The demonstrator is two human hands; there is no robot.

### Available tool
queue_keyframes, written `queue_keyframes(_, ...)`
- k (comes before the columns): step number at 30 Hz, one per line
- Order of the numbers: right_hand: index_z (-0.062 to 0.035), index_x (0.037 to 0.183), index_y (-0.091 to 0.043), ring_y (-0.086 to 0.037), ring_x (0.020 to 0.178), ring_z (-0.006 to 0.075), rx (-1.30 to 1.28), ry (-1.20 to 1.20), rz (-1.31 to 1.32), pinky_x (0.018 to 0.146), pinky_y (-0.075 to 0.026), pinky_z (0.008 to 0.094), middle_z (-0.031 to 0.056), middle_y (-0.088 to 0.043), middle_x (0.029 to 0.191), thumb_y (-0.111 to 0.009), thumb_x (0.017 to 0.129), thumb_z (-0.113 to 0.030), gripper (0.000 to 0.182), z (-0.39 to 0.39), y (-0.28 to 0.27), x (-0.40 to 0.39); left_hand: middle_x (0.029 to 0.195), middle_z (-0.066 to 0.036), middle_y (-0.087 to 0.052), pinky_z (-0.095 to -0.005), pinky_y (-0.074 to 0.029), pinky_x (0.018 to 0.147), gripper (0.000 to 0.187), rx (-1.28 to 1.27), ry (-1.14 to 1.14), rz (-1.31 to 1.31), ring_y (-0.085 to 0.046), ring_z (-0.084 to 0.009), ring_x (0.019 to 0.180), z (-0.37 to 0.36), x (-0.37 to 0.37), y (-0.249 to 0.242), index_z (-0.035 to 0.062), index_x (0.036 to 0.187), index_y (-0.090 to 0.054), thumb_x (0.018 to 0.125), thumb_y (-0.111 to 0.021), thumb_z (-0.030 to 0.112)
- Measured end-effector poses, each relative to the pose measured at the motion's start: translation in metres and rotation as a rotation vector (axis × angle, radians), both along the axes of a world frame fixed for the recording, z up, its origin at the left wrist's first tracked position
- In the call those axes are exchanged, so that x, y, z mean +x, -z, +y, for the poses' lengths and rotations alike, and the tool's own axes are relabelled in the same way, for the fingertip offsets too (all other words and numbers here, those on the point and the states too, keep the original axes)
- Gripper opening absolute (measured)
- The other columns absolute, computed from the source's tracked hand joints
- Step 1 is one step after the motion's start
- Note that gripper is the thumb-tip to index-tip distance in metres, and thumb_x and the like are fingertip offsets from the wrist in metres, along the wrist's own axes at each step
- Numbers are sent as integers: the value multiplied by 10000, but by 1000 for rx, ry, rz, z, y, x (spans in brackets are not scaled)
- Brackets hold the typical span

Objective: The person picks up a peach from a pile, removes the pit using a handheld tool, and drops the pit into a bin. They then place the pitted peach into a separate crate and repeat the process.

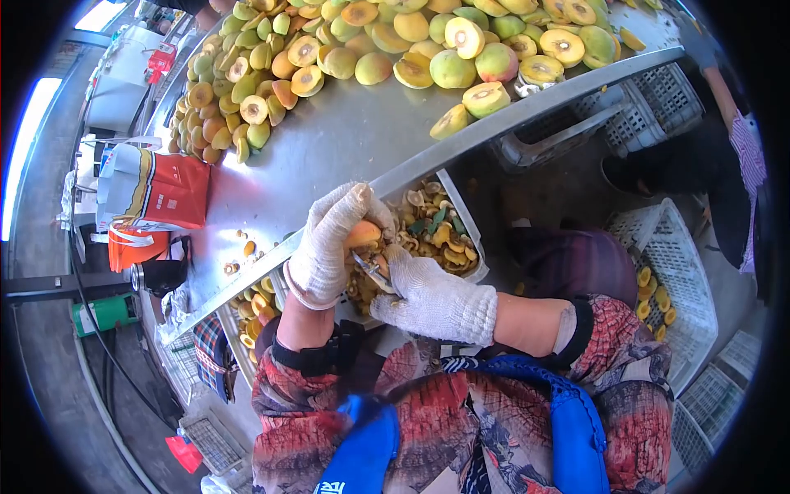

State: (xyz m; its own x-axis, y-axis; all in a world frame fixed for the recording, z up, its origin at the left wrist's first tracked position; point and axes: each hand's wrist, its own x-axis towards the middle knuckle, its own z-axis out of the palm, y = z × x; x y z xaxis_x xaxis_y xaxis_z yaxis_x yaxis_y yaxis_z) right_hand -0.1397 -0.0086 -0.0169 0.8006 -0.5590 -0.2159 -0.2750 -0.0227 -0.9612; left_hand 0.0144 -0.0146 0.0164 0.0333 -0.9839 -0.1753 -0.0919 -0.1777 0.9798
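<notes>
Shiny and grey, the metal tabletop (346, 140) fills the far side of the head view, and it tilts across from the near left to the far right. A big heap of peaches (387, 41) lies on its far part. Some are whole and green-yellow. Many are cut halves with the stone hole showing. So a lot of fruit is cut open already, and a lot of whole fruit waits.

Close to the person, two hands in white knit gloves work just past the tabletop edge. The left hand (329, 243) is closed around one orange peach piece (363, 234). The right hand (432, 300) is closed on a small metal tool (372, 270), and its tip sits right under the piece. I think the stone is being scooped out now, but the tool is mostly hidden, so I cannot tell how far it is in.

Under the hands a white tray (465, 235) holds stones and scraps (428, 230). It looks quite full. Near the left hand, a bin (226, 325) under the tabletop holds small cut bits. On the right, a white crate (683, 272) has some yellow halves (650, 300) along its near side, with much room left.

A red bag (164, 193) stands on the left part of the tabletop. At the far right, another person's sleeve (750, 156) shows.
</notes>
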Motion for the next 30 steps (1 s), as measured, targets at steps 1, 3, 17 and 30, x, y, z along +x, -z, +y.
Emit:
queue_keyframes(1,54,1128,-472,-601,890,435,45,12,-40,752,-498,454,286,-599,921,-627,836,-276,467,0,4,1,691,-112,-590,-294,-443,609,452,9,1,23,-556,-188,626,0,1,1,-3,743,-587,919,-489,402)
queue_keyframes(3,48,1152,-474,-603,914,426,136,-18,-59,774,-496,446,282,-603,951,-633,834,-283,486,-2,3,1,693,-112,-593,-296,-444,611,449,15,6,52,-557,-188,626,1,4,3,-1,742,-588,921,-489,398)
queue_keyframes(17,31,1049,-509,-639,762,258,343,-115,-110,681,-511,360,182,-622,862,-621,833,-227,355,-7,-3,2,700,-105,-604,-288,-465,602,401,44,3,76,-586,-184,647,8,12,1,-4,790,-608,908,-515,367)
queue_keyframes(30,-38,941,-550,-592,723,100,879,-219,-238,642,-508,256,57,-598,805,-629,853,-167,175,-16,-11,2,722,-122,-603,-314,-486,626,433,87,-211,498,-594,-221,659,18,16,9,28,775,-580,921,-527,432)
